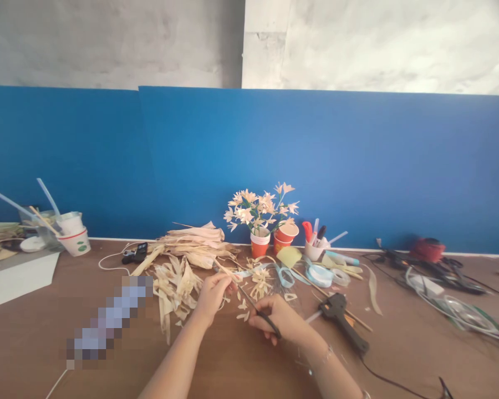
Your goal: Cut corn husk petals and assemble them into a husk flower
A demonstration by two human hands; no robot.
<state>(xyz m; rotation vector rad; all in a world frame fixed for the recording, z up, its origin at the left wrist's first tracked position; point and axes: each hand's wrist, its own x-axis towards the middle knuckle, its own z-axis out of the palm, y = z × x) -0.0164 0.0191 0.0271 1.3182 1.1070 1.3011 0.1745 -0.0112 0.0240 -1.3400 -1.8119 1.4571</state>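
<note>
My left hand (213,295) pinches a thin pale strip of dried husk (228,271) near the middle of the table. Black-handled scissors (267,320) are in my right hand (278,318), its fingers wrapped round the loops, with the blades pointing up and left toward the strip. Small pale cut pieces (243,310) lie between the hands. Behind my left hand are a pile of curled husk strips (177,285) and a stack of long dried husks (195,244). Pale flowers (264,206) on green stems stand in red and white paper cups (260,244) beyond the hands.
A black glue gun (343,324) with a cord lies right of my right hand. Ribbon rolls (319,274) and a cup of tools (314,250) sit behind it. Cables (466,313) tangle at the right. At the left are a white cup (75,243) and white sheet (20,280).
</note>
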